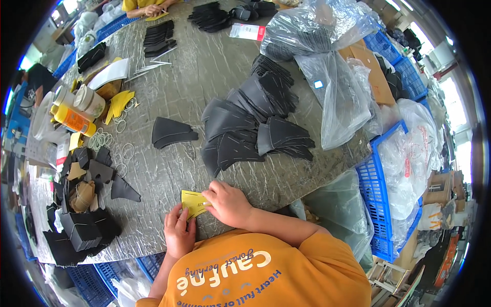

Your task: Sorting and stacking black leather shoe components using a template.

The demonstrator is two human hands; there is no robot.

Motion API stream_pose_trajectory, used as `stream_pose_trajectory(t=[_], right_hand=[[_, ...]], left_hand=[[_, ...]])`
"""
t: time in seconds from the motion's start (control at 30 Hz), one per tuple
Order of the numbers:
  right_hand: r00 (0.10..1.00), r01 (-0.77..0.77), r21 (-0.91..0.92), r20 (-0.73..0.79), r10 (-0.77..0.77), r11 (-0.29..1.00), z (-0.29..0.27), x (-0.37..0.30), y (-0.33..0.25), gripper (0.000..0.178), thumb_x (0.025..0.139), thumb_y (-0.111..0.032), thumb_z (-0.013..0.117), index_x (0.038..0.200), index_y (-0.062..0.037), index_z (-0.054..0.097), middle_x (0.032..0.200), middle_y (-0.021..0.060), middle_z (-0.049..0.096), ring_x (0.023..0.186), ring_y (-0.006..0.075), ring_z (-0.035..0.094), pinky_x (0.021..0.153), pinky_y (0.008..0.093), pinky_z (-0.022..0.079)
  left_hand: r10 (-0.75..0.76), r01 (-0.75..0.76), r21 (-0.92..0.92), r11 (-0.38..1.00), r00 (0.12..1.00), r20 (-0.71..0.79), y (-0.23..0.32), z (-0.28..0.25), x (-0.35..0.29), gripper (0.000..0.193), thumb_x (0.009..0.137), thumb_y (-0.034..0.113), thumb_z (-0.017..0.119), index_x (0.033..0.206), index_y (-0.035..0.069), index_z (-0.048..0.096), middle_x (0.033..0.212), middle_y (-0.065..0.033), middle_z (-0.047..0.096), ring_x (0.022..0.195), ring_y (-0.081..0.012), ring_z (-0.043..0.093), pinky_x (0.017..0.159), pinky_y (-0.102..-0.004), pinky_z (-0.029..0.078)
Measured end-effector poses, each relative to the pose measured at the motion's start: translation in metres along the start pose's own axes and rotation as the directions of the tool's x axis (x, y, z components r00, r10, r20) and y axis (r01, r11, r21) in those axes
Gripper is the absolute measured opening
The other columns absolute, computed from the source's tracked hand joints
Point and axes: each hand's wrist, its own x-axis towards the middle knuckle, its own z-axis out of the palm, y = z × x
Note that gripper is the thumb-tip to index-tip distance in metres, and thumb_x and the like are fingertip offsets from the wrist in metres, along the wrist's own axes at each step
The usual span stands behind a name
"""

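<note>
At the table's near edge, a yellow slotted template (192,198) lies under both of my hands. My left hand (179,233) is closed on its lower left side, with fingers and thumb pressed onto it. Over its right side, my right hand (229,205) pinches a small white stick-like thing (206,203), mostly hidden by the fingers. Whatever lies beneath the template is hard to make out. Just beyond my hands spreads a big heap of black cut pieces (232,123) with pale marks along them. A smaller pair of black pieces (173,133) lies apart to its left.
Bottles and jars (74,110), rubber bands (99,139) and bundled black offcuts (82,230) crowd the left side. A clear plastic bag (335,92) covers the far right corner. Blue crates (376,204) stand beside the table. Another person's hands (153,10) work at the far edge.
</note>
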Motion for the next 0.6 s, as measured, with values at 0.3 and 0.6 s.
stream_pose_trajectory(t=[0.3, 0.6], right_hand=[[0.998, 0.030, -0.016, 0.051, -0.029, 0.999, -0.014, -0.001, 0.006, 0.043, 0.074, -0.020, 0.081, 0.112, -0.0058, 0.065, 0.105, 0.0075, 0.054, 0.104, 0.0283, 0.054, 0.081, 0.0387, 0.054], [0.839, -0.379, -0.225, -0.492, 0.231, 0.898, -0.142, 0.011, 0.099, 0.036, 0.076, -0.012, 0.079, 0.109, -0.0060, 0.066, 0.111, 0.0112, 0.061, 0.104, 0.0344, 0.058, 0.089, 0.0434, 0.049]], left_hand=[[0.055, -0.057, 0.044, 0.997, 0.997, 0.053, 0.014, 0.000, 0.018, 0.033, 0.072, -0.002, 0.077, 0.104, 0.002, 0.069, 0.121, -0.0169, 0.065, 0.100, -0.0351, 0.061, 0.087, -0.0441, 0.051], [0.011, 0.005, 0.255, 0.967, 0.998, -0.061, -0.023, -0.005, 0.041, 0.023, 0.078, 0.005, 0.074, 0.101, 0.004, 0.072, 0.118, -0.0094, 0.069, 0.092, -0.0304, 0.061, 0.086, -0.0423, 0.049]])
